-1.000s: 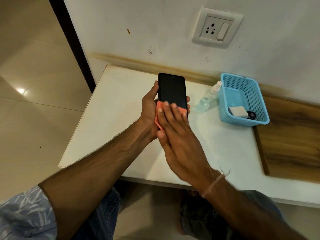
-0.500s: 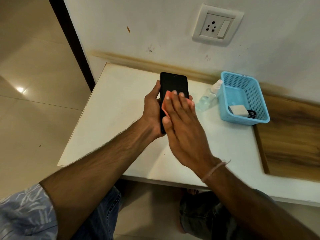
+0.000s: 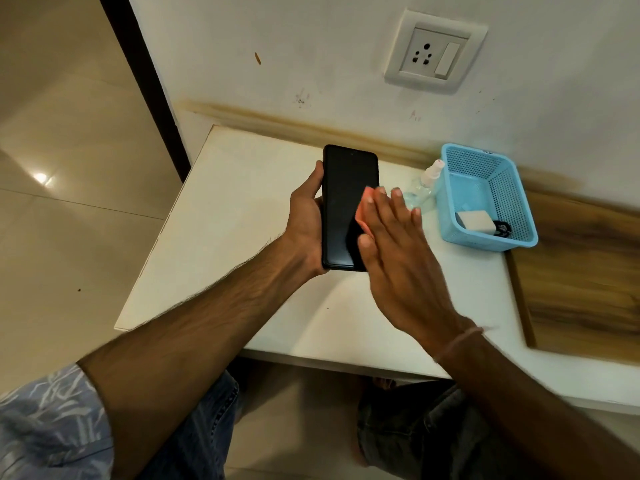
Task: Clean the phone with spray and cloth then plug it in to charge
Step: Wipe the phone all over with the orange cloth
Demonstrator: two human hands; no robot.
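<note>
My left hand (image 3: 306, 225) grips a black phone (image 3: 343, 202) by its left edge, screen up, above the white table (image 3: 242, 237). My right hand (image 3: 398, 258) lies flat over the phone's right side and presses an orange cloth (image 3: 364, 206) against the screen; only a strip of cloth shows past my fingers. A clear spray bottle (image 3: 424, 185) with a white nozzle lies on the table just left of the blue basket (image 3: 519, 199). Inside the basket are a white charger block (image 3: 476, 221) and a black cable (image 3: 502, 230).
A white wall socket with a switch (image 3: 434, 57) is on the wall above the table. A wooden panel (image 3: 581, 271) lies to the right of the basket. Tiled floor (image 3: 69, 202) is to the left; my knees are under the table's front edge.
My right hand with the cloth has slid up the screen and then off toward the phone's right edge, uncovering most of the screen. My left hand keeps its hold on the phone.
</note>
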